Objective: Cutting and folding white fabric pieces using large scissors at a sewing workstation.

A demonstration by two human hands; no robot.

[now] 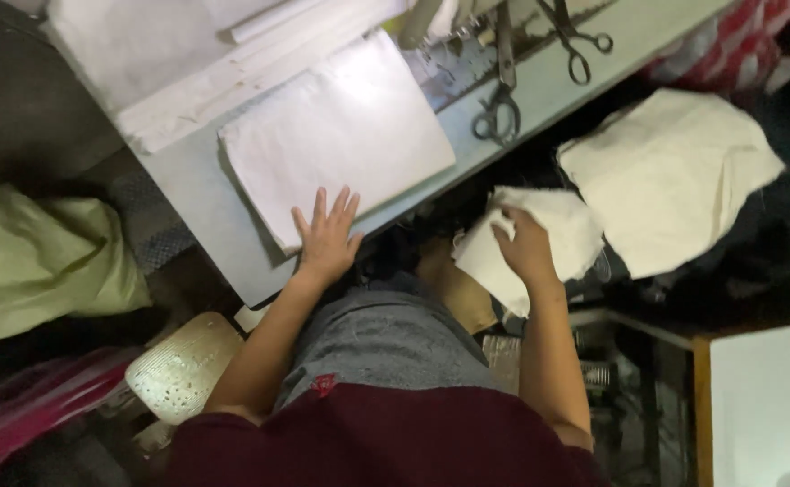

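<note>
No packages, labels, signs or screens in view

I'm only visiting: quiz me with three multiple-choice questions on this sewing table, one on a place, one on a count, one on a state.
1. Where does the left hand rest?
A. on the stack of white sheets
B. on the green bundle
C. on a stool

2. How many pairs of scissors lie on the grey table?
A. none
B. two
C. five

3. What is the right hand doing?
A. hanging empty
B. gripping a piece of white cloth
C. holding scissors

Answers: 1 A, its fingers lie spread flat on the sheets' near edge. 2 B, two pairs lie at the far side. 3 B, its fingers close on the cloth beside the table.
</note>
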